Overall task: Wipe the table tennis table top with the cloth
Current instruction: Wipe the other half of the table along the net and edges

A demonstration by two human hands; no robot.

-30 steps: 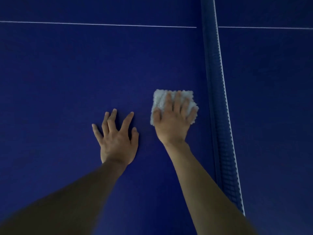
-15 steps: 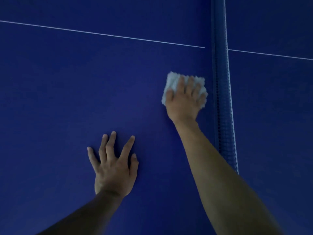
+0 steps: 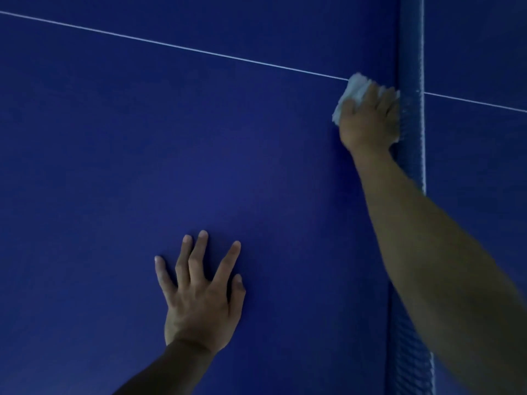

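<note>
Upper right of the frame: your right hand (image 3: 369,121) presses the white cloth (image 3: 355,88) onto the blue table (image 3: 114,166), fingers laid close together over it (motion blur hides their tips). The cloth sits where the thin white line (image 3: 199,51) meets the net (image 3: 410,166), its right edge just beside the net. Lower centre: your left hand (image 3: 199,303) rests flat on the table, fingers spread wide and holding nothing, well apart from the cloth.

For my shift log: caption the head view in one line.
Right hand presses cloth on table beside net; left hand rests flat.
</note>
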